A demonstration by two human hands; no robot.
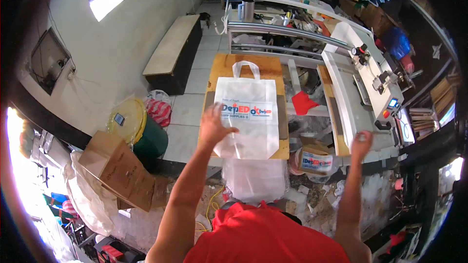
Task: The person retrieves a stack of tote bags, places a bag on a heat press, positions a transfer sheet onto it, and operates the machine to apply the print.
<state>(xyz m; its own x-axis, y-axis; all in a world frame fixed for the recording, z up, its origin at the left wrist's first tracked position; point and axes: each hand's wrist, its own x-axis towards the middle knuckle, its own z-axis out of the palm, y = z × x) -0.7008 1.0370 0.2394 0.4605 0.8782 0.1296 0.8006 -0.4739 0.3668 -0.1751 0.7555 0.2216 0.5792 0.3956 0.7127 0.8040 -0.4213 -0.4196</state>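
Observation:
A white tote bag (246,139) with a printed logo panel lies flat on a wooden board, its handle loop pointing away from me. My left hand (214,125) is over the left side of the bag, fingers spread, partly covering the print. Whether it touches the fabric is unclear. Off to the right, my right hand (361,145) is at the near end of the white heat press machine (341,87); its fingers are blurred. Below the bag's near edge hangs a stack of whitish translucent sheets (256,178).
A red cloth piece (304,103) lies between the board and the press. A small carton (314,156) with printed sheets stands below it. To the left are a cardboard box (119,170), a green drum (153,139) and a long bench (171,46). Cluttered shelves stand behind.

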